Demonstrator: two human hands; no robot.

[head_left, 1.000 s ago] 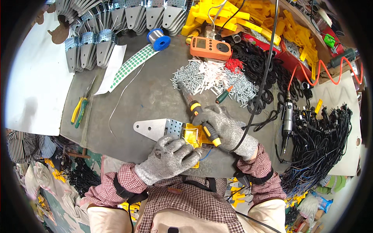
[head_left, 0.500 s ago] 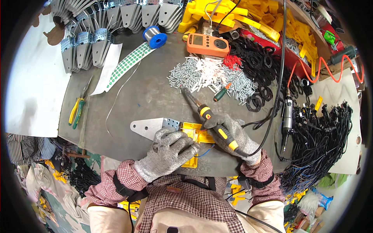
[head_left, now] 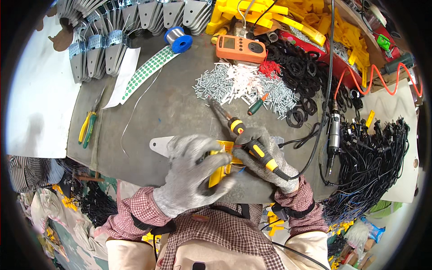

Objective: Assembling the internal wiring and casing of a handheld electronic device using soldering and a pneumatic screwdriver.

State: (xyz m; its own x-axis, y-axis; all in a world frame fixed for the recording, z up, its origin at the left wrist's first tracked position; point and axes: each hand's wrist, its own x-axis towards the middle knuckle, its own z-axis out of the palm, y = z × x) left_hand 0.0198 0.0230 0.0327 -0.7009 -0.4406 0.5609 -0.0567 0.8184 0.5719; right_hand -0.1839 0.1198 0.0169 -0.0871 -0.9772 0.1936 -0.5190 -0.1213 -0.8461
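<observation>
My right hand, in a grey glove, is wrapped around a yellow-and-black soldering iron, whose tip points up and left over the table. My left hand, gloved the same way, hovers with fingers spread and a little blurred, partly covering a yellow plastic housing. The housing lies open on the table between both hands, its inside largely hidden. A grey metal plate sticks out on its left from under my left hand. Beside the right hand a bit of blue wire shows.
Piles of screws, black rings and an orange meter lie beyond. A solder spool and pliers are on the left. At right sit an electric screwdriver and bundled black cables. The iron's cord rises past my right hand.
My left hand has lifted off the yellow housing and spread its fingers, now covering more of the metal plate. My right hand keeps the soldering iron, shifted only slightly.
</observation>
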